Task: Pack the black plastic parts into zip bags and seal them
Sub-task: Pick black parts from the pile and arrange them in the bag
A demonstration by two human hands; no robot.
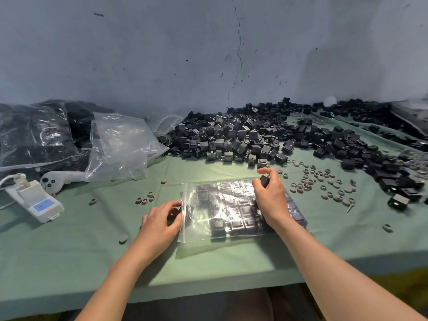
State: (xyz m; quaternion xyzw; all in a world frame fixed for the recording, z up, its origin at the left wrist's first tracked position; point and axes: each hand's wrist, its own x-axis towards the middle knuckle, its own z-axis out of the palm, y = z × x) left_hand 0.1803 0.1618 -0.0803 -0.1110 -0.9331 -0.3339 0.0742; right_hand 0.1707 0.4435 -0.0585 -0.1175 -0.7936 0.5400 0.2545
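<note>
A clear zip bag [222,209] lies flat on the green table in front of me, holding several black plastic parts laid in rows. My left hand [159,223] pinches the bag's left edge, where the zip strip runs. My right hand [269,195] rests over the bag's right side and grips one black part [264,181] between thumb and fingers. A big heap of loose black parts [254,135] lies behind the bag, up against the wall.
Small grey rings [322,181] are scattered right of the bag and a few to its left. Empty clear bags [120,144] and filled bags of black parts [34,137] sit at the left. A white device with a blue screen [39,202] lies at the near left.
</note>
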